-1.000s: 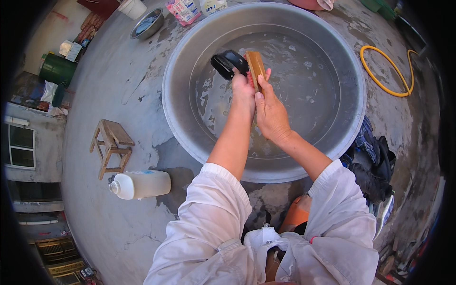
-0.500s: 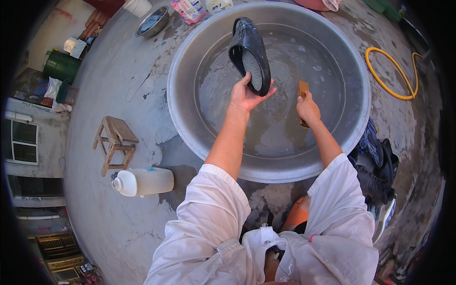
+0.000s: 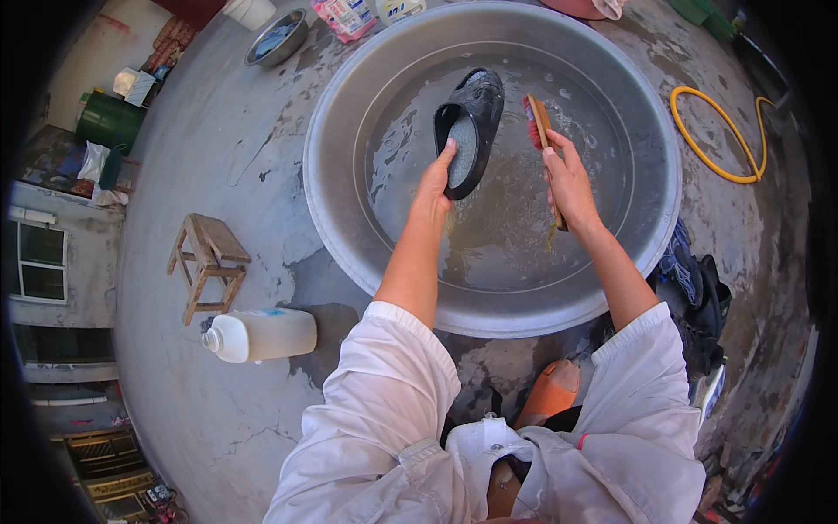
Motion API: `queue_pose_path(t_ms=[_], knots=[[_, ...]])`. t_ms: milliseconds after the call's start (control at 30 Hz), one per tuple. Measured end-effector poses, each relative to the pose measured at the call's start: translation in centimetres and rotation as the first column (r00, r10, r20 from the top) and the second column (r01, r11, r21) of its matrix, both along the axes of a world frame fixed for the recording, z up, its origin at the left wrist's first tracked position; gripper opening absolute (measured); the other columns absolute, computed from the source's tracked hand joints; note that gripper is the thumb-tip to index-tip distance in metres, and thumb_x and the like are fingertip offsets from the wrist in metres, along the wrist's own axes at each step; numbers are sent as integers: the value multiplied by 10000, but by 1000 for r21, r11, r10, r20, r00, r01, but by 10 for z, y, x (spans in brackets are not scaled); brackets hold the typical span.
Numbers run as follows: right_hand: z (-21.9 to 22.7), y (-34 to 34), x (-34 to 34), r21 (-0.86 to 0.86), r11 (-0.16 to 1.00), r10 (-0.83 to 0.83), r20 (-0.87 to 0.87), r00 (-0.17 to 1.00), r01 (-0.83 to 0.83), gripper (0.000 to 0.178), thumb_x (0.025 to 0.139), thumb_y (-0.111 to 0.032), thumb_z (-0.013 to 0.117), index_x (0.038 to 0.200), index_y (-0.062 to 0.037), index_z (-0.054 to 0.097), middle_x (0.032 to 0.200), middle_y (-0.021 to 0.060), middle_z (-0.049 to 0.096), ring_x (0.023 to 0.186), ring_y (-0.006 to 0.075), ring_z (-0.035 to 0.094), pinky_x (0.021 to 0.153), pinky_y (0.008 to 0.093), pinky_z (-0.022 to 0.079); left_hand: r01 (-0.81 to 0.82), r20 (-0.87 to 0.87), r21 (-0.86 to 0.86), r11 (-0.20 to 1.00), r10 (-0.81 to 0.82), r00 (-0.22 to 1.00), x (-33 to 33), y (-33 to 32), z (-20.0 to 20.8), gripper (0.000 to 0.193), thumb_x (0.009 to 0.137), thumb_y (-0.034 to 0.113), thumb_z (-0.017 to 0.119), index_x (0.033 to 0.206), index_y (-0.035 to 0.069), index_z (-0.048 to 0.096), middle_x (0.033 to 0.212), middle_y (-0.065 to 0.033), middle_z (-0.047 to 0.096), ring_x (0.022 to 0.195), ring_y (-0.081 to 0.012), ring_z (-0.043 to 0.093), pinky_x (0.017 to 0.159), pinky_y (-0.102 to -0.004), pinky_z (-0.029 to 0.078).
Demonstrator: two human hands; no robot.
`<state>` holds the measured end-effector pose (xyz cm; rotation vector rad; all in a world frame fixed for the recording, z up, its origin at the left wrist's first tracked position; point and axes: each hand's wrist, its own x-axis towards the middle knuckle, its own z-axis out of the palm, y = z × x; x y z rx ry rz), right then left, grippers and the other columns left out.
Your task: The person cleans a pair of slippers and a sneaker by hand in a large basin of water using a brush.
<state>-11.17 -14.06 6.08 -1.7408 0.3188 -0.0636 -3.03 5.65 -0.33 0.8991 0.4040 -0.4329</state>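
My left hand (image 3: 434, 179) grips the heel end of a black slipper (image 3: 472, 122) and holds it over a big grey metal basin (image 3: 349, 227) with shallow soapy water. My right hand (image 3: 568, 179) holds a wooden scrub brush (image 3: 539, 129) with red bristles, which stands just to the right of the slipper's toe end, bristles facing it. Both hands are above the water, the forearms bare below rolled white sleeves.
A small wooden stool (image 3: 208, 260) and a white plastic jug (image 3: 258, 334) lying on its side are on the concrete to the left. A yellow hose (image 3: 717, 131) loops at the right. Dark shoes (image 3: 698, 297) lie beside the basin. A metal bowl (image 3: 277, 37) sits far left.
The hands had parted, the left lifting the slipper high. Now the slipper is lower and tilted, and the right hand has brought the brush back up beside it.
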Motion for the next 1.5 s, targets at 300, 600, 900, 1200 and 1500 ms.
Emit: queue_pose_path(t_ms=[300, 600, 900, 1200, 1500], knots=[[13, 36, -7, -396, 915, 87, -2, 996, -81, 384, 902, -296, 369, 1269, -183, 377, 1014, 171, 596, 918, 355, 567, 787, 428, 434, 95, 98, 35, 995, -98, 990, -12, -8, 1, 470, 755, 202, 695, 1145, 56, 476, 958, -78, 600, 791, -184, 608, 667, -302, 516], [13, 38, -19, -410, 909, 117, 61, 991, -82, 411, 905, -290, 352, 1294, -157, 347, 977, 209, 592, 915, 378, 562, 800, 446, 424, 60, 148, 188, 980, -89, 985, -13, -4, 13, 453, 743, 163, 702, 1126, 35, 497, 971, -82, 604, 822, -184, 608, 689, -305, 511], [26, -3, 30, -413, 898, -165, 5, 986, 152, 404, 904, -319, 335, 1278, -169, 361, 1021, 193, 591, 938, 366, 560, 809, 424, 421, 275, 160, 220, 936, -313, 936, -19, -15, 14, 549, 725, 183, 726, 1182, 40, 458, 1002, -70, 587, 852, -156, 580, 727, -290, 489], [12, 37, -22, -501, 865, 137, 167, 976, -36, 397, 911, -262, 357, 1290, -144, 345, 934, 224, 585, 864, 384, 566, 765, 459, 428, 118, 262, 209, 971, -172, 950, -8, 14, 15, 526, 733, 198, 714, 1162, 33, 459, 971, -83, 597, 811, -175, 597, 704, -303, 506], [30, -2, 34, -350, 929, -122, 22, 992, 122, 419, 897, -303, 371, 1284, -141, 361, 1063, 190, 568, 972, 359, 544, 840, 421, 405, 244, 283, 222, 944, -302, 910, -21, -3, 27, 450, 754, 246, 694, 1118, 67, 501, 940, -29, 595, 777, -121, 583, 677, -256, 489]])
